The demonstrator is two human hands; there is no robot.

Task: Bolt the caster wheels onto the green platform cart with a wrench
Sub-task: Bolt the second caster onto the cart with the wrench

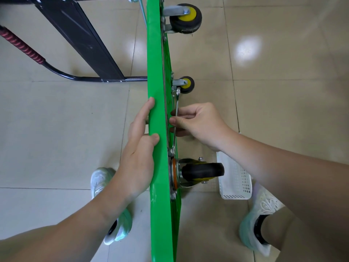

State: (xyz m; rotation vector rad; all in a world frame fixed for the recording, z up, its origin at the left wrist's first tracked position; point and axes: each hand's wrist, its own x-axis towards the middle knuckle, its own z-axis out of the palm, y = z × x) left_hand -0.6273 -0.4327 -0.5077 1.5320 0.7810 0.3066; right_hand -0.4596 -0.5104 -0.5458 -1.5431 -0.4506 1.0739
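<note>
Green platform cart (156,114) stands on edge on the floor. Left hand (139,150) clamps its upper edge. Right hand (200,123) pinches the wrench (177,108) mid-shaft, head apparently on a bolt by the middle caster wheel (187,84). Seat the head square, brace the deck — swing short arcs.

No text, label, brand, number or sign is legible on anything in view.

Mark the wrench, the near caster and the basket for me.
wrench (177,105): head view, on the bare shaft just below its head.
near caster (203,171): head view, on the black tyre.
basket (237,178): head view, on its white mesh wall.
</note>
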